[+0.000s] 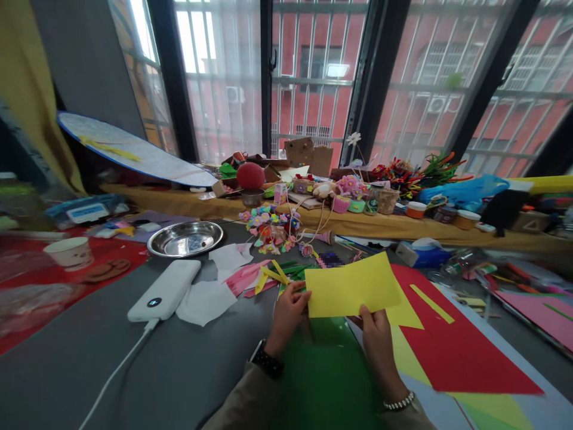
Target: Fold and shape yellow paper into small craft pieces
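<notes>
A sheet of yellow paper point(344, 292) is held up in front of me, its face toward me. My left hand point(289, 310) pinches its left edge, with a dark watch on that wrist. At the lower edge, my right hand point(376, 337) grips the same sheet, thumb in front and fingers behind; a beaded bracelet is on that wrist. Below the hands lies a green sheet point(331, 376). Red paper point(465, 340) spreads to the right, with a narrow yellow strip point(432, 303) on it. More yellow paper point(406, 307) lies partly hidden behind the held sheet.
To the left are a white power bank point(165, 292) with a cable, white paper scraps point(208, 303) and a metal plate point(185, 240). Pink strips point(248, 278) and colourful flower crafts point(271, 227) lie ahead. A cluttered ledge point(286, 209) runs below the windows.
</notes>
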Demonstrator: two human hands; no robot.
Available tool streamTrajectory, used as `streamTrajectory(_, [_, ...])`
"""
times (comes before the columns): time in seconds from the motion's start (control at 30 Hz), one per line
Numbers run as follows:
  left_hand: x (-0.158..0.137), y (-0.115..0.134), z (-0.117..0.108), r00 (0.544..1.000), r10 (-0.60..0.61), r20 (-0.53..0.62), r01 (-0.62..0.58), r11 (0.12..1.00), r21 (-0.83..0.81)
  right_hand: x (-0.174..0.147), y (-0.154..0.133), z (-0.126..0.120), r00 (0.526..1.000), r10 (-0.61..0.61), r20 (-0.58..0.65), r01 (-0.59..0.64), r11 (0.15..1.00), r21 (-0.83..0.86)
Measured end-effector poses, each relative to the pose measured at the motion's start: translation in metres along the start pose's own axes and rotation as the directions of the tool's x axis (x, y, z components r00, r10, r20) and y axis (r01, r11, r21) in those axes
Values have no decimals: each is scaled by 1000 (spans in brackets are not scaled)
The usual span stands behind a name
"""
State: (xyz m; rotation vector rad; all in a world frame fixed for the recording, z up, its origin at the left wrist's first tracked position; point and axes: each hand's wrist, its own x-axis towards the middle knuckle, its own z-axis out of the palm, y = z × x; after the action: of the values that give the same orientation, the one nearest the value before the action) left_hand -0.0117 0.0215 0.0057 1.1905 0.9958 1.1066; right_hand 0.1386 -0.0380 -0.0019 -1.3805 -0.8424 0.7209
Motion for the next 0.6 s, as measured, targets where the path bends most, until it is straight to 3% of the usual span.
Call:
streamTrajectory(0.07, [-2, 3, 1, 999, -31, 25, 33, 996, -87, 0, 2, 0, 983, -181, 30, 183, 954, -237])
streamTrajectory(0.13, [-4, 5, 3, 998, -33, 56, 40, 989, -142, 0, 4, 1, 929, -354, 109, 366, 832, -418])
streamTrajectory(0.27, [-4, 4, 7, 993, -72, 91, 89, 975, -205, -1, 5, 3, 848, -466, 253, 518, 625, -584])
streamTrajectory(0.43, [-2, -1, 7, 988, -93, 122, 116, 972, -205, -4, 7, 3, 814, -480, 326, 565, 522, -639])
streamTrajectory(0.6, [0, -7, 2, 998, 24, 61, -18, 994, -104, 3, 13, 3, 723, -536, 435, 690, 558, -461])
